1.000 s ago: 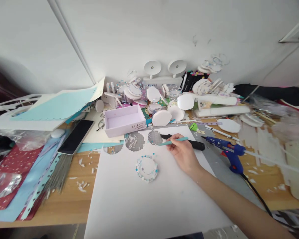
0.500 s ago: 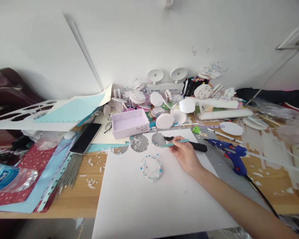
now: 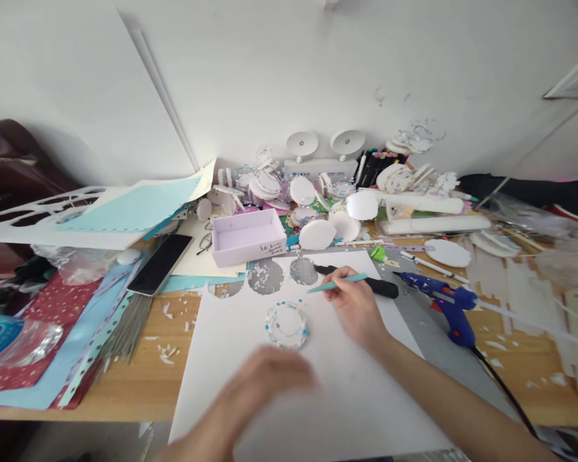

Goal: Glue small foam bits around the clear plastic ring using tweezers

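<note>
Pinched in my right hand [image 3: 354, 307] is a pair of slim teal tweezers [image 3: 334, 284], its pointed end toward the left over the white sheet [image 3: 347, 378]. Behind that hand lies a thick black-handled tool [image 3: 384, 287]. My left hand [image 3: 274, 375], smeared by motion, is over the sheet just in front of a beaded ring [image 3: 270, 328] with white and blue bits; whether its fingers are open or closed does not show. Two round holes in the sheet's far edge show grey beneath, one with white scraps [image 3: 266, 276] in it.
A lilac box [image 3: 248, 252] stands behind the sheet, with white discs [image 3: 318, 235] and beaded pieces heaped beyond. To the right lies a blue glue gun [image 3: 446, 298] with its cord. On the left are a phone [image 3: 160, 264], thin wires [image 3: 128, 327] and a plastic bottle [image 3: 19, 340].
My left hand has come into view from below, close to the beaded ring. My right hand still holds the tweezers, with its tip slightly lower. The view has shifted a little.
</note>
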`<state>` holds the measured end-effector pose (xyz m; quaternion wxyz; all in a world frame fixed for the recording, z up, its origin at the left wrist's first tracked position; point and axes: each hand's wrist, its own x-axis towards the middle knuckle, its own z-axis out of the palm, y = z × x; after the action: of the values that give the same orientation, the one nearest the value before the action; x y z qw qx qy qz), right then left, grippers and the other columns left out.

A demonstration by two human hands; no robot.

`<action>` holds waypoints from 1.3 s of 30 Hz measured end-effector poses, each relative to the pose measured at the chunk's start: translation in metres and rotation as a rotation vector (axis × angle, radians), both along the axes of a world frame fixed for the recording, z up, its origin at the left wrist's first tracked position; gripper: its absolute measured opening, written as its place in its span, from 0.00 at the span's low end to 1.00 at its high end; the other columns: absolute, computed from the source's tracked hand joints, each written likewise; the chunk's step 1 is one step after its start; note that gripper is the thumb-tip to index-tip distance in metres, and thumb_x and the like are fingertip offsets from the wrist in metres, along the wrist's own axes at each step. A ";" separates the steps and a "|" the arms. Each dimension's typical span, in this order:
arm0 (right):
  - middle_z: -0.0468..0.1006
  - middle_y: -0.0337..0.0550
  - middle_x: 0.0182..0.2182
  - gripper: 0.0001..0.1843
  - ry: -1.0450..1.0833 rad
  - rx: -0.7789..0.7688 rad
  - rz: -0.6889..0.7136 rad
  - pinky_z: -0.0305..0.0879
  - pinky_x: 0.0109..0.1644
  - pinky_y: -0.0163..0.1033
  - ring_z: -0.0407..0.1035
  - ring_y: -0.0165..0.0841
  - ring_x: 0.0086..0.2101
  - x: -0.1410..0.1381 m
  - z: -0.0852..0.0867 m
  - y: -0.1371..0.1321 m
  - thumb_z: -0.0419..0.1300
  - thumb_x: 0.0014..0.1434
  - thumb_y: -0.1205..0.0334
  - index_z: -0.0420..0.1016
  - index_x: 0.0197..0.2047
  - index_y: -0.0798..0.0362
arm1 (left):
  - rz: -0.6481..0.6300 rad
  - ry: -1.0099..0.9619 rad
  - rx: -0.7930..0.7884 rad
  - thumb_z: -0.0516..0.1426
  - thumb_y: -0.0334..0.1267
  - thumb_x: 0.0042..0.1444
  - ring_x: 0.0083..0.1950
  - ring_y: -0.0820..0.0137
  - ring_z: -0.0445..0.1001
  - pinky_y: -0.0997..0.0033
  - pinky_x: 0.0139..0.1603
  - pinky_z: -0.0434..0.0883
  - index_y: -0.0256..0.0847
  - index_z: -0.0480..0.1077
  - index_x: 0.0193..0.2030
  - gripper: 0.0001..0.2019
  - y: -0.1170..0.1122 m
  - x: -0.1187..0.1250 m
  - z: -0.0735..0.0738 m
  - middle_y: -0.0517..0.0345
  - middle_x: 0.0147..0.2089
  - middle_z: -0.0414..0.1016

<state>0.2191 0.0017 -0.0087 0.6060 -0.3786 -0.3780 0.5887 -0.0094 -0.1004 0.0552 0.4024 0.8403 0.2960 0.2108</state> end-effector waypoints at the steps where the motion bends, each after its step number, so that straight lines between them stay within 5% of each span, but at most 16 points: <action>1: 0.71 0.39 0.27 0.09 -0.010 0.024 -0.008 0.60 0.32 0.37 0.64 0.29 0.26 0.000 0.001 0.000 0.59 0.56 0.59 0.66 0.28 0.52 | 0.201 0.004 0.083 0.62 0.36 0.52 0.59 0.48 0.68 0.44 0.54 0.73 0.49 0.51 0.68 0.37 0.012 -0.001 -0.003 0.44 0.60 0.67; 3: 0.71 0.39 0.28 0.09 -0.035 0.079 -0.032 0.61 0.34 0.38 0.65 0.30 0.28 0.000 0.003 -0.001 0.55 0.59 0.59 0.65 0.28 0.51 | 0.407 0.109 0.200 0.66 0.39 0.46 0.64 0.44 0.61 0.37 0.58 0.67 0.45 0.49 0.68 0.45 0.034 -0.001 -0.014 0.39 0.64 0.61; 5: 0.72 0.40 0.30 0.08 -0.070 0.143 -0.070 0.61 0.40 0.40 0.66 0.32 0.33 0.001 0.003 -0.002 0.52 0.61 0.60 0.66 0.30 0.51 | 0.363 0.176 0.236 0.70 0.45 0.38 0.66 0.41 0.58 0.36 0.59 0.65 0.40 0.50 0.66 0.50 0.053 0.002 -0.029 0.33 0.66 0.57; 8: 0.71 0.40 0.33 0.07 -0.139 0.230 -0.132 0.59 0.46 0.42 0.65 0.34 0.38 0.004 0.002 -0.006 0.51 0.62 0.62 0.69 0.35 0.49 | 0.343 0.198 0.194 0.69 0.41 0.41 0.59 0.48 0.68 0.46 0.54 0.71 0.41 0.57 0.61 0.40 0.072 0.007 -0.045 0.38 0.57 0.68; 14: 0.68 0.42 0.33 0.11 -0.709 0.651 -0.075 0.61 0.37 0.40 0.64 0.34 0.35 0.006 0.014 -0.022 0.54 0.56 0.71 0.71 0.41 0.49 | 0.354 0.139 0.211 0.67 0.36 0.41 0.50 0.56 0.71 0.55 0.48 0.72 0.42 0.60 0.53 0.32 0.088 0.014 -0.031 0.49 0.48 0.70; 18: 0.69 0.45 0.35 0.18 -0.957 0.901 -0.040 0.67 0.35 0.40 0.66 0.35 0.35 -0.004 0.018 -0.031 0.60 0.53 0.66 0.68 0.49 0.52 | 0.343 0.089 0.175 0.65 0.34 0.37 0.47 0.58 0.67 0.58 0.46 0.71 0.42 0.60 0.49 0.30 0.093 0.020 -0.029 0.52 0.46 0.65; 25: 0.76 0.47 0.34 0.16 -1.054 1.031 -0.015 0.70 0.38 0.39 0.69 0.33 0.34 -0.014 0.010 -0.028 0.60 0.55 0.73 0.69 0.48 0.58 | 0.203 -0.045 0.023 0.63 0.31 0.39 0.62 0.56 0.58 0.55 0.61 0.63 0.44 0.50 0.56 0.37 0.085 0.018 -0.049 0.47 0.58 0.57; 31: 0.76 0.49 0.34 0.16 -1.049 1.072 -0.006 0.71 0.38 0.36 0.70 0.31 0.36 -0.010 0.014 -0.030 0.60 0.55 0.76 0.71 0.48 0.64 | 0.209 -0.003 -0.182 0.62 0.33 0.45 0.43 0.64 0.72 0.61 0.45 0.72 0.47 0.47 0.58 0.36 0.080 0.015 -0.048 0.54 0.48 0.67; 39: 0.79 0.40 0.32 0.16 -1.226 1.144 0.100 0.68 0.43 0.36 0.70 0.29 0.36 -0.001 0.018 -0.034 0.52 0.63 0.73 0.75 0.49 0.54 | 0.144 -0.065 -0.225 0.61 0.30 0.41 0.47 0.64 0.73 0.65 0.49 0.71 0.44 0.48 0.59 0.39 0.083 0.017 -0.045 0.54 0.50 0.69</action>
<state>0.2185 -0.0323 0.0096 0.3651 -0.2485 -0.8969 0.0224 0.0079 -0.0178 0.0097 0.4875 0.7591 0.3640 0.2314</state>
